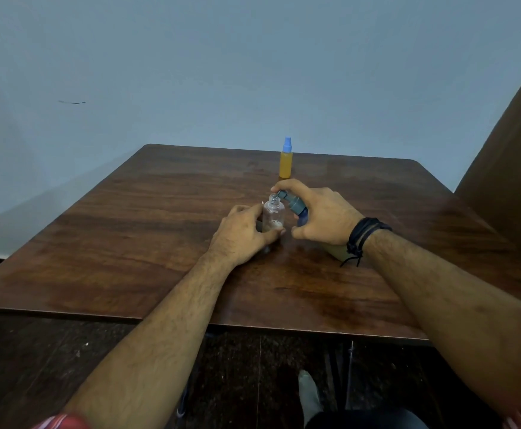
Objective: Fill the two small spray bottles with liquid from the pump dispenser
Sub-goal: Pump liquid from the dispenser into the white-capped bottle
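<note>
Left hand (pixel 243 232) grips a small clear plastic spray bottle w/ no cap (pixel 273 215), fingers and thumb curled round its lower body; the bottle stands upright on the dark brown wooden counter (pixel 129 243), approx. centre. Its threaded neck is open at the top, and a little pale liquid or foam sits at the bottom; the rest looks empty. Right hand (pixel 321 216) is wrapped round a pump dispenser w/ a grey-blue pump head (pixel 291 202), fingers curled over the top of the head and thumb underneath, so most of the dispenser body is hidden; a tan-coloured bit shows below the wrist, touching the counter. The dispenser is tilted toward the left, nozzle tip right at the clear bottle's open mouth; can't tell if liquid is coming out. A black corded wristband (pixel 365 235) sits on the right wrist. Further back on the counter, well apart from both hands, stands a second small spray bottle filled w/ orange-yellow liquid and fitted w/ a light blue spray cap (pixel 286 159), upright, near the far edge. Pale blue-grey wall (pixel 222 72) behind.
</note>
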